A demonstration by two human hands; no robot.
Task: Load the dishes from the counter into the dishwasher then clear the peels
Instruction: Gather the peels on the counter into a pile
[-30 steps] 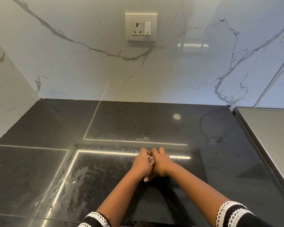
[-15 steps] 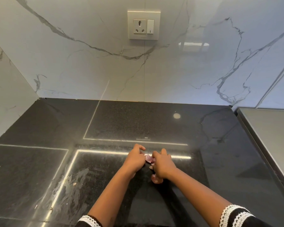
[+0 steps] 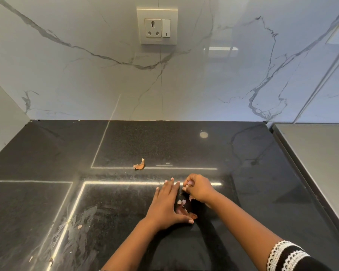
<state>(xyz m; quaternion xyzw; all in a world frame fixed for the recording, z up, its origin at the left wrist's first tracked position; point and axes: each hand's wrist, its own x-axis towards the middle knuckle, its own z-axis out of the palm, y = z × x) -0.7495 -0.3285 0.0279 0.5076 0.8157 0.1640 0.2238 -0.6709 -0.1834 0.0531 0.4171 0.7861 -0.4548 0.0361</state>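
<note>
Gathering peels (image 3: 182, 209) on the black counter (image 3: 47, 202), dishes gone from view. Left hand (image 3: 167, 204) now flat, fingers straight, pressed to the stone as a wall beside the small heap, where half a second ago it sat curled against the other. Right hand (image 3: 198, 189) curled, seemingly pinching pale scraps, though hard to tell at this size. Heap between the two hands, touching the left thumb. Another peel (image 3: 139, 165) newly in sight, lying alone well behind the hands. Small flecks (image 3: 79, 226) left of the hands too. Clearing likely near its end; stray bits still to fetch.
</note>
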